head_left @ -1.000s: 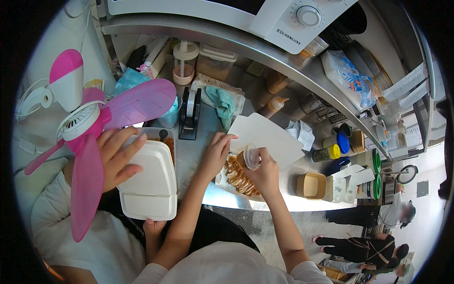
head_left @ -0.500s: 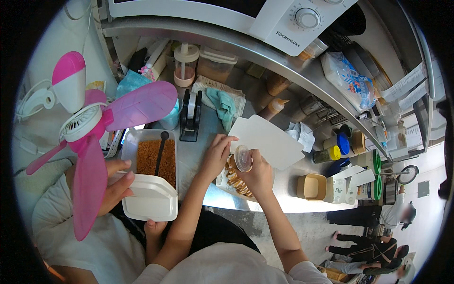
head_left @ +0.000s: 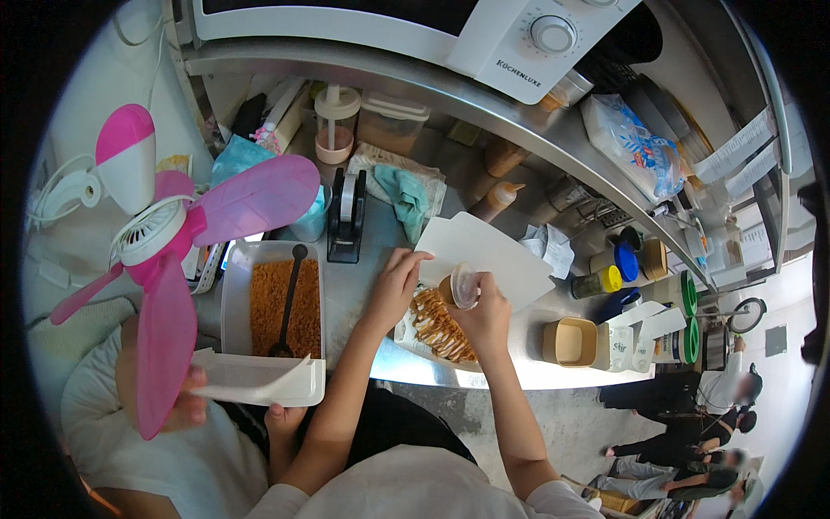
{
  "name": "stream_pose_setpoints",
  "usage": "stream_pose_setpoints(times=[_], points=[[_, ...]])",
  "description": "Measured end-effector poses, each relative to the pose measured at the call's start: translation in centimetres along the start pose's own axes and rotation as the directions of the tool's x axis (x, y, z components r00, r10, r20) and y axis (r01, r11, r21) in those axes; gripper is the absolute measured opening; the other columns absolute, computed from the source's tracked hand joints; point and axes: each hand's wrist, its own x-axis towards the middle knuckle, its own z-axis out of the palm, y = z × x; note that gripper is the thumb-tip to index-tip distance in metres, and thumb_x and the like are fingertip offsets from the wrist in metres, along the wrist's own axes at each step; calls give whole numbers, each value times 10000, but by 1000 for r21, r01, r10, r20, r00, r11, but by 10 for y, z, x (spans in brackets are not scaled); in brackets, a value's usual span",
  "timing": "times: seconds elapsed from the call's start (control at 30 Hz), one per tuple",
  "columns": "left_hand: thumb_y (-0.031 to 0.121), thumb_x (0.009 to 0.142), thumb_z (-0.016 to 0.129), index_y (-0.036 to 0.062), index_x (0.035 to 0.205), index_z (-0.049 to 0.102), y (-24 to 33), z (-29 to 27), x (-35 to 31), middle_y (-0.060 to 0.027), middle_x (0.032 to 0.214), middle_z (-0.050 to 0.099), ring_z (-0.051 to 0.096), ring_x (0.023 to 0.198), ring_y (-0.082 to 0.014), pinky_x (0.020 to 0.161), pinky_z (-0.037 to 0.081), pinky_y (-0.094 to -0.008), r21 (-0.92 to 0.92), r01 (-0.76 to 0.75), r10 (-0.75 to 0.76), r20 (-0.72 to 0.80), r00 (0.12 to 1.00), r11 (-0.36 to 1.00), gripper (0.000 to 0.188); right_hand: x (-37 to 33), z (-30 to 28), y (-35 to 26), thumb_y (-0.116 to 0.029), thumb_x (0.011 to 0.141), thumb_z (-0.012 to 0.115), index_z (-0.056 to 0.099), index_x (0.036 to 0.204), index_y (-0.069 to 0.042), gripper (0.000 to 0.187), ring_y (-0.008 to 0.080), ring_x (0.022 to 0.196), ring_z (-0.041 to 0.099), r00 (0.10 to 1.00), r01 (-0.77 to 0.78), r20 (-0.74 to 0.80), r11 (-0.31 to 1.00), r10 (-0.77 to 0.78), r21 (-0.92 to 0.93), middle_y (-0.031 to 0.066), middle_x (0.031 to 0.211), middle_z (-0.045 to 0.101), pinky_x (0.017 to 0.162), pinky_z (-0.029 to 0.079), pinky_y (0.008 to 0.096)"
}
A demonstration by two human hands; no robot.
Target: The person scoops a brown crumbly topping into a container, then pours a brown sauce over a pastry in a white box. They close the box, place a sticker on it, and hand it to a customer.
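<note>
A white takeaway box [head_left: 494, 254] sits on the counter, its flap raised at the back. Inside lies food [head_left: 439, 326] striped with brown and white sauce. My left hand [head_left: 397, 286] grips the box's left edge, thumb and fingers closed at the flap. Just over the food, my right hand [head_left: 486, 313] is closed round a small sauce cup [head_left: 465, 285] with a clear lid, tilted on its side. To my left, a co-worker's hands hold a white clamshell container [head_left: 268, 379], its lid partly raised.
A tub of orange-brown crumbs [head_left: 259, 285] with a dark spoon stands left, beside a tape dispenser [head_left: 347, 216]. A pink fan [head_left: 164, 229] juts in at the left. Toward the right are a brown paper bowl [head_left: 571, 343] and lidded jars [head_left: 598, 282]. A steel shelf [head_left: 363, 69] overhangs the back.
My right hand has shifted the sauce cup slightly right, uncovering more of the food. The co-worker's clamshell has tipped and its lid has lifted; one of their hands has drawn back.
</note>
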Motion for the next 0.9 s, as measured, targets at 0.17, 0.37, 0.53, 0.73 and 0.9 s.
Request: stream_pose_setpoints(times=[0.17,0.37,0.53,0.73,0.9], points=[[36,1004,471,65,1181,618,-2,1,0,-145,1099,558,597,1017,-307,876,473,-367,-8,10,-10,5,1000,1000,232,-9,3,2,-176,642,895,526,991,-41,526,349,814,711,998,-66,5,989,66,131,207,891,699,696,558,400],[38,1012,464,51,1172,626,-2,0,0,-135,1074,553,588,998,-271,867,464,-331,-10,3,-3,8,1000,1000,228,-21,10,21,-64,619,920,475,968,-52,565,226,967,701,988,-150,32,868,153,474,165,1042,704,815,583,365],[31,1009,466,52,1164,630,0,-1,-2,-128,1067,558,589,1003,-266,871,464,-319,-39,27,-25,30,999,999,226,-28,7,23,67,690,841,409,1005,-77,554,267,1114,638,978,-200,132,561,161,803,181,1211,621,965,554,389],[24,997,470,59,1152,632,-4,-4,-3,-142,1103,569,590,1030,-297,908,461,-342,-68,22,-21,22,1000,997,227,-25,-5,15,117,711,801,389,1051,-123,586,252,1229,563,991,-130,101,429,91,894,156,1269,579,1049,486,382],[51,1000,479,58,1141,647,-10,-2,-2,-150,1138,580,570,1104,-286,941,452,-346,6,-31,31,4,1000,1000,219,-15,-21,10,93,708,816,379,1085,-126,617,262,1261,548,997,-72,60,428,41,901,201,1362,544,1070,467,374]])
